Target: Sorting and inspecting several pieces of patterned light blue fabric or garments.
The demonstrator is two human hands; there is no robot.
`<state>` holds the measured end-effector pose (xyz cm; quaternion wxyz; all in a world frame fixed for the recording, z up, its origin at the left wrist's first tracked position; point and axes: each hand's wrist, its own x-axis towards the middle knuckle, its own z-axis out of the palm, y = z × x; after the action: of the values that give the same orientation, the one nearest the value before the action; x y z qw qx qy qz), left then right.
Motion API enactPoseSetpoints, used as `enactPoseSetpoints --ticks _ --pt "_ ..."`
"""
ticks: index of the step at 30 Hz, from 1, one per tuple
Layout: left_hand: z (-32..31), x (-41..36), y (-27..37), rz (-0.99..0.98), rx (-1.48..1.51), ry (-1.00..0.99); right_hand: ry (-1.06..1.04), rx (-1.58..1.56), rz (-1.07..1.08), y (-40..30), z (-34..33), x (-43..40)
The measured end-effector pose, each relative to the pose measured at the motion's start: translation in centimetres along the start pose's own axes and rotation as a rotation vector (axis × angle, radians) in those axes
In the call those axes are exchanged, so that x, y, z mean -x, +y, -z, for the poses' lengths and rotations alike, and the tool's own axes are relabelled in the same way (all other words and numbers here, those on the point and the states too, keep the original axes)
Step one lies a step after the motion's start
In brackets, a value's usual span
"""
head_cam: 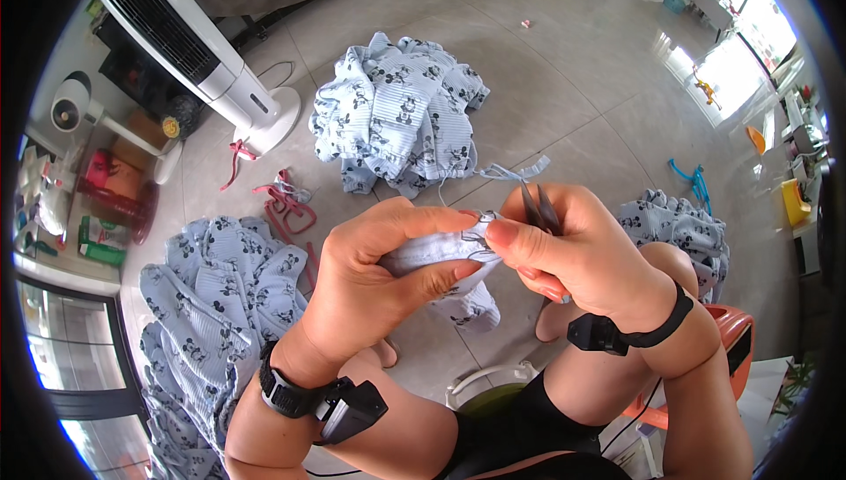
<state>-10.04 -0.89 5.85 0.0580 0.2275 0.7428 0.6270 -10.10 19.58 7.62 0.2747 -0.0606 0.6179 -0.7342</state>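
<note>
My left hand (383, 268) pinches a strip of light-blue ribbed fabric (423, 254) printed with black cartoon mice, its thumb and forefinger near one end. My right hand (568, 242) grips that same end between thumb and fingers. Tucked in the right hand is a pair of small dark metal thread snips (538, 208), blades pointing up and slightly apart. A loose part of the held fabric hangs below the hands. Behind the fingers a thin pale thread rises toward a heap of matching garments (403, 107) on the floor.
More matching garments are piled at left (218, 301) and at right (681, 232) by my knee. Red straps (287, 206), a pale-blue tie (515, 169) and a bright-blue ribbon (697, 186) lie on the tiled floor. A white tower fan (238, 93) stands upper left.
</note>
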Motion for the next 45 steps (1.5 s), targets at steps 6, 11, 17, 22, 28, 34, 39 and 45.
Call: enactPoseSetpoints --ticks 6,11,17,22,28,34,39,45 --pt "0.1 0.3 0.1 0.011 -0.053 0.049 -0.066 -0.014 -0.038 -0.6 0.1 0.2" --pt "0.3 0.6 0.2 0.031 -0.006 0.089 -0.032 0.063 0.121 0.3 -0.4 0.4" --pt "0.0 0.5 0.4 0.092 0.005 0.155 0.067 0.366 0.199 0.1 -0.7 0.8" --pt "0.1 0.4 0.6 0.049 -0.062 0.100 0.077 0.286 0.227 -0.2 -1.1 0.3" --pt "0.7 0.2 0.4 -0.009 -0.122 -0.034 0.062 0.395 0.338 0.7 -0.5 0.1" --pt "0.4 -0.2 -0.7 -0.253 -0.256 0.038 0.065 0.353 0.328 0.9 -0.8 0.2" --pt "0.2 0.1 -0.7 -0.156 -0.246 0.025 0.040 0.499 0.368 0.7 -0.7 0.1" --pt "-0.2 0.7 -0.4 0.062 0.192 0.059 -0.150 0.146 0.022 -1.0 0.0 -0.1"
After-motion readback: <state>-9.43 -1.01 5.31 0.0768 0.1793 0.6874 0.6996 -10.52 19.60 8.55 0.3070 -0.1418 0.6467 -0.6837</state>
